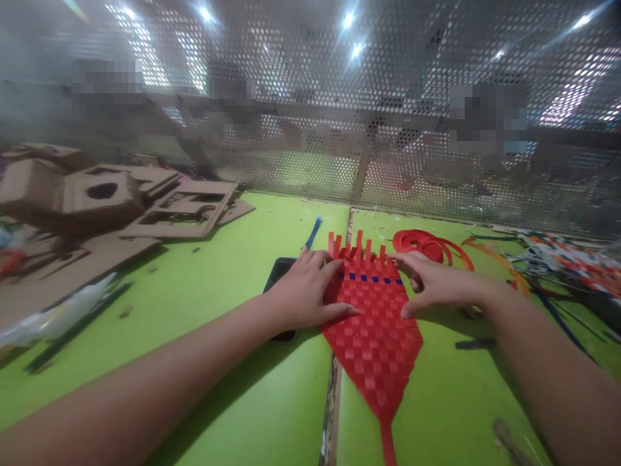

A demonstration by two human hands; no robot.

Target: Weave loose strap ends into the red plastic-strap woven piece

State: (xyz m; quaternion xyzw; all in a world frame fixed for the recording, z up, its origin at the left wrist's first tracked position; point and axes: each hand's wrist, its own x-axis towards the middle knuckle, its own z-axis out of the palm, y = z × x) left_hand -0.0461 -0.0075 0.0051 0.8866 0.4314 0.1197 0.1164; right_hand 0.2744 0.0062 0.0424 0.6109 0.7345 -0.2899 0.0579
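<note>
A red woven piece lies on the green table, its narrow tail toward me and loose strip ends standing up at the far edge. One dark blue strip runs through the weave near that edge. My left hand rests on the left side of the weave with its fingers apart, the thumb lying flat on the red surface. At the right edge, my right hand touches the weave with thumb and index finger spread apart. A phone lies partly beneath my left hand and wrist.
Cardboard pieces are piled at the left, near a whitish plastic item. A red strip coil lies beyond my right hand. Mixed strips cover the far right. A perforated metal screen stands behind the table; a blue strip lies before it.
</note>
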